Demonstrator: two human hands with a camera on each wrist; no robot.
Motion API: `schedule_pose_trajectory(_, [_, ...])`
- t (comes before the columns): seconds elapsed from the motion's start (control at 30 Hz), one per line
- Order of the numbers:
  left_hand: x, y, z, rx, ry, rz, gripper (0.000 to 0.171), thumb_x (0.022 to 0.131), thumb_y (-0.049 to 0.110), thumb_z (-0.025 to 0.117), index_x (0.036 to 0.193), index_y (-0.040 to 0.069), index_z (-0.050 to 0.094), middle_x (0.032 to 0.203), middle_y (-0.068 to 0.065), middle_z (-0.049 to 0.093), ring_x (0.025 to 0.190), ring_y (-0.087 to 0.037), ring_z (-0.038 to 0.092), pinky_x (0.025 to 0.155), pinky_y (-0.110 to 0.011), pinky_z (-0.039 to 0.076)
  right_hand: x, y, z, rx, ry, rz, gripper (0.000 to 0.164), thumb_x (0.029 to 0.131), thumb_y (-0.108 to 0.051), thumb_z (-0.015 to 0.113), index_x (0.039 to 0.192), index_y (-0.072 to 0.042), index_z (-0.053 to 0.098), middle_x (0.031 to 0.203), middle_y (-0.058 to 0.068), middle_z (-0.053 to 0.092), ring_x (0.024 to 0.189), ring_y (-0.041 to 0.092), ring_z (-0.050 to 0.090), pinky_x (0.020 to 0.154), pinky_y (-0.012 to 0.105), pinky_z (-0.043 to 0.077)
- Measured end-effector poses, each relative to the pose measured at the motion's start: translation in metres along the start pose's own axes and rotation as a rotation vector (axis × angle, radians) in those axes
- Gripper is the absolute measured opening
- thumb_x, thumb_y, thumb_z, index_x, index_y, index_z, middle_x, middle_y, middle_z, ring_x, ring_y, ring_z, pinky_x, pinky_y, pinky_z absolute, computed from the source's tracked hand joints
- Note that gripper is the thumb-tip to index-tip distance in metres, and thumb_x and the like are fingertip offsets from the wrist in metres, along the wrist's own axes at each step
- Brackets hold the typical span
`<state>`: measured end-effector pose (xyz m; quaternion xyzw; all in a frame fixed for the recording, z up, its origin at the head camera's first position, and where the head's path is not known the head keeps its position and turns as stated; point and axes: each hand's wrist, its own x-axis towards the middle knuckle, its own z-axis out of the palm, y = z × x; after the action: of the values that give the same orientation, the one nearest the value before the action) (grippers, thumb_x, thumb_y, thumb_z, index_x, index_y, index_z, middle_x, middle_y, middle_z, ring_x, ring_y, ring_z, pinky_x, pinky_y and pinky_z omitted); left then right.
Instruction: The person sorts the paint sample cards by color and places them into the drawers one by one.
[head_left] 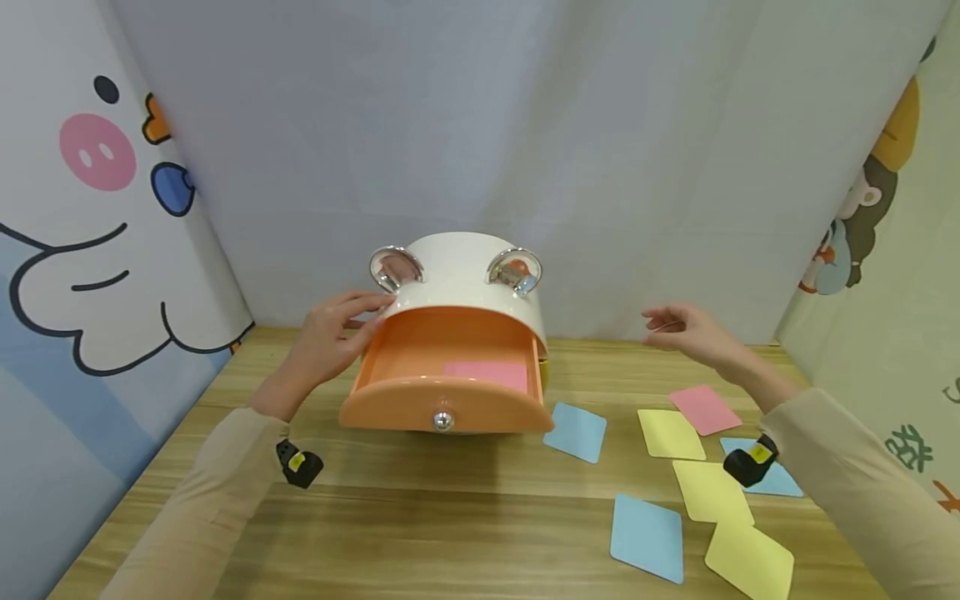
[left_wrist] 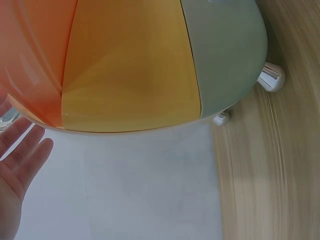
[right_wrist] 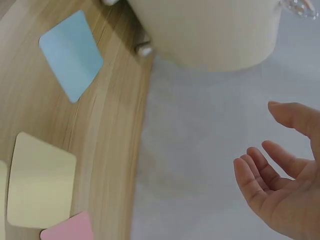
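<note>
A white rounded drawer box (head_left: 461,262) with two chrome ears stands on the table. Its top orange drawer (head_left: 420,404), with a round silver knob (head_left: 443,421), is pulled out, and a pink square card (head_left: 491,373) lies inside. My left hand (head_left: 330,337) rests its fingertips on the box's left side, just below the ear; the left wrist view shows those fingers (left_wrist: 30,155) fairly straight along the edge. Below the orange drawer are a yellow drawer front (left_wrist: 130,65) and a grey-green one (left_wrist: 227,55). My right hand (head_left: 686,333) hovers right of the box, fingers loosely bent, holding nothing.
Several square cards lie on the wooden table (head_left: 375,533) to the right: a blue card (head_left: 576,432) beside the box, a yellow card (head_left: 671,433), a pink card (head_left: 706,409) and others overlapping. A pale curtain (head_left: 600,167) hangs behind, with printed panels at both sides.
</note>
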<state>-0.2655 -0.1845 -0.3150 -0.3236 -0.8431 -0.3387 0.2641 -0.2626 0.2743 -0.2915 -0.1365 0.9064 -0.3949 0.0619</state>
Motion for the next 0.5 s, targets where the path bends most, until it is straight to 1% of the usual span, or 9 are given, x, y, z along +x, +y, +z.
schedule_pose_trajectory(0.1, [0.000,0.001,0.000,-0.004,0.001,0.003,0.025,0.086,0.002,0.060,0.111,0.002,0.065,0.105,-0.012,0.062,0.094,-0.027,0.060,0.070,-0.037,0.056,-0.005,0.022,-0.008,-0.028,0.005,0.036,0.055,0.091,-0.021,0.056,0.132,0.010,0.035,0.121,0.027,0.046,0.106,0.033,0.047,0.081,0.029,0.049])
schedule_pose_trajectory(0.2, [0.001,0.002,0.000,-0.012,0.005,0.008,0.025,0.086,0.002,0.059,0.111,0.002,0.065,0.104,-0.012,0.062,0.094,-0.028,0.059,0.069,-0.037,0.056,-0.009,0.044,-0.013,-0.059,0.011,0.065,0.059,0.091,-0.023,0.056,0.132,0.013,0.033,0.119,0.028,0.046,0.102,0.033,0.050,0.077,0.029,0.050])
schedule_pose_trajectory(0.3, [0.001,0.002,0.000,-0.016,0.012,0.010,0.025,0.086,0.001,0.060,0.111,0.001,0.065,0.104,-0.013,0.062,0.094,-0.028,0.059,0.069,-0.037,0.056,-0.014,0.066,-0.018,-0.052,0.003,0.105,0.063,0.091,-0.025,0.055,0.132,0.016,0.029,0.118,0.030,0.045,0.102,0.037,0.050,0.082,0.040,0.050])
schedule_pose_trajectory(0.37, [0.001,0.002,0.000,-0.014,0.016,0.007,0.026,0.085,0.001,0.060,0.111,0.002,0.065,0.105,-0.012,0.062,0.094,-0.027,0.060,0.069,-0.036,0.056,-0.018,0.083,-0.019,-0.033,-0.002,0.140,0.066,0.092,-0.027,0.054,0.132,0.018,0.026,0.119,0.032,0.044,0.106,0.040,0.048,0.088,0.047,0.047])
schedule_pose_trajectory(0.43, [0.001,0.002,0.000,-0.012,0.016,0.006,0.025,0.086,0.002,0.060,0.110,0.002,0.065,0.105,-0.012,0.062,0.094,-0.026,0.060,0.069,-0.035,0.056,-0.022,0.098,-0.020,-0.028,-0.008,0.184,0.070,0.092,-0.029,0.053,0.132,0.019,0.023,0.121,0.035,0.041,0.109,0.044,0.045,0.091,0.052,0.044])
schedule_pose_trajectory(0.5, [0.001,0.002,0.001,-0.011,0.014,0.006,0.025,0.086,0.003,0.060,0.110,0.002,0.065,0.105,-0.011,0.062,0.094,-0.025,0.060,0.070,-0.035,0.056,-0.027,0.114,-0.019,-0.041,-0.004,0.225,0.075,0.091,-0.032,0.054,0.132,0.021,0.021,0.124,0.038,0.038,0.111,0.047,0.043,0.091,0.053,0.043])
